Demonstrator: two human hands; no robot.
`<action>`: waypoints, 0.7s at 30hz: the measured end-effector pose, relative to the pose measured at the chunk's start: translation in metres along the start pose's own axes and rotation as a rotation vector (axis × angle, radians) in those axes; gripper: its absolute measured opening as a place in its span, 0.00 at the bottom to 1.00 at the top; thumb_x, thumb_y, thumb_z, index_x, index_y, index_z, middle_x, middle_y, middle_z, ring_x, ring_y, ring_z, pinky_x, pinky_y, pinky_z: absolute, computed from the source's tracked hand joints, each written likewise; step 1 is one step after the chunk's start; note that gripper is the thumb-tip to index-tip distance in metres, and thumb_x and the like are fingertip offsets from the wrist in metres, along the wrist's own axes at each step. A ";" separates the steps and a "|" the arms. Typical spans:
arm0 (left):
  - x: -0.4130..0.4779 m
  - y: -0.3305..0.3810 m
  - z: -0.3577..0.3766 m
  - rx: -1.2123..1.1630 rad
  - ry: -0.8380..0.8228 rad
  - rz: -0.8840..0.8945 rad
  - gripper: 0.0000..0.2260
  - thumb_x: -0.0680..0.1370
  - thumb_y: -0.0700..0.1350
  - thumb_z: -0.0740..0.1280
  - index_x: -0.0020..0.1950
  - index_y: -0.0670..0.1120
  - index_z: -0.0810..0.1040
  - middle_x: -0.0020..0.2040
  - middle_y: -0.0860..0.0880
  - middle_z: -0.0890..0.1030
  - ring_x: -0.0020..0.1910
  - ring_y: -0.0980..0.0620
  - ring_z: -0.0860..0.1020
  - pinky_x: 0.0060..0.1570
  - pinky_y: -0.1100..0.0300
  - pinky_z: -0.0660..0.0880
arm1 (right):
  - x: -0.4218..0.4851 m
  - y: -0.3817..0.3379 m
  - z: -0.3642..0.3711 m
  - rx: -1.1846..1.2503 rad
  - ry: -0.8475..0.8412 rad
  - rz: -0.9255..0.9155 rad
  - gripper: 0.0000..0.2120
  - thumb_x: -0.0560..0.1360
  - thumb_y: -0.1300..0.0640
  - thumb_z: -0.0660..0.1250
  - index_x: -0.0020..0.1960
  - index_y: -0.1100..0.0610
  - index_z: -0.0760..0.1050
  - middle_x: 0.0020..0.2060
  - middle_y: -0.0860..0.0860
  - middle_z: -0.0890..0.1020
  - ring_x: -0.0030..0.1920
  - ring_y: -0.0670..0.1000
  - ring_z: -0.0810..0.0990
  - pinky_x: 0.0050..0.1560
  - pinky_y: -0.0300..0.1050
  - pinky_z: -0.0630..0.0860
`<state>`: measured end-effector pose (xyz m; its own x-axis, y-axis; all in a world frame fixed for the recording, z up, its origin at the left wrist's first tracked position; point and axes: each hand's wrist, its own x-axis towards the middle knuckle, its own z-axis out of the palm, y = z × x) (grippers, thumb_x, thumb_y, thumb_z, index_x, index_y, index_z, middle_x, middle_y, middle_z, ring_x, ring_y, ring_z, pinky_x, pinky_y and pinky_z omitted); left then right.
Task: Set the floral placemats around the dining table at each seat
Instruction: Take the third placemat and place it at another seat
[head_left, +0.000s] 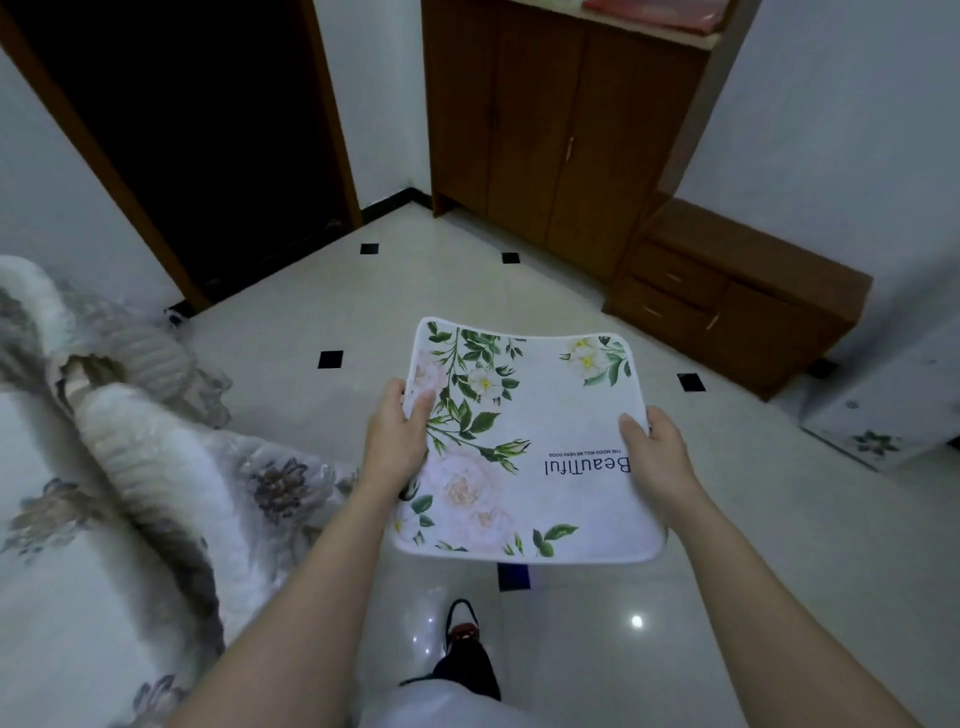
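A white floral placemat (540, 415), printed with green leaves, pale roses and the word "Beautiful", hangs flat in the air above the tiled floor. My left hand (397, 441) grips its left edge, thumb on top. My right hand (657, 457) grips the right edge the same way. Whether more mats lie beneath the top one cannot be seen. No dining table is in view.
A bed with a floral quilt (130, 467) fills the left side. A dark open doorway (208, 130) is at the back left. A brown wardrobe (561, 119) and low drawer cabinet (737, 296) stand at the back right. My foot (462, 629) is on the glossy floor.
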<state>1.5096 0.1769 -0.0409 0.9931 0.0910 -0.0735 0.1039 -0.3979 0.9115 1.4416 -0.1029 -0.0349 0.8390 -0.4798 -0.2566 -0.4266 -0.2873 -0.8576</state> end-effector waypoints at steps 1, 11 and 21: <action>0.020 0.000 -0.003 0.003 0.014 -0.005 0.06 0.83 0.51 0.62 0.54 0.49 0.73 0.47 0.51 0.82 0.44 0.49 0.82 0.44 0.50 0.80 | 0.017 -0.013 0.010 -0.004 -0.013 -0.001 0.12 0.79 0.46 0.61 0.54 0.54 0.75 0.52 0.55 0.83 0.53 0.58 0.83 0.59 0.61 0.78; 0.168 0.010 -0.037 0.004 0.167 -0.080 0.06 0.83 0.51 0.62 0.54 0.50 0.73 0.47 0.52 0.82 0.44 0.48 0.83 0.45 0.46 0.81 | 0.156 -0.116 0.103 -0.064 -0.150 -0.080 0.06 0.81 0.49 0.59 0.50 0.50 0.73 0.49 0.55 0.83 0.48 0.57 0.83 0.54 0.58 0.80; 0.279 0.006 -0.060 0.013 0.339 -0.160 0.08 0.83 0.49 0.62 0.54 0.45 0.72 0.43 0.53 0.80 0.38 0.56 0.79 0.31 0.62 0.71 | 0.280 -0.183 0.195 -0.077 -0.328 -0.159 0.08 0.82 0.51 0.59 0.54 0.55 0.74 0.50 0.56 0.83 0.49 0.58 0.83 0.55 0.58 0.79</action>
<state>1.7837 0.2544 -0.0313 0.8904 0.4491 -0.0744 0.2589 -0.3654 0.8941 1.8207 -0.0235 -0.0367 0.9553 -0.1364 -0.2624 -0.2955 -0.4042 -0.8656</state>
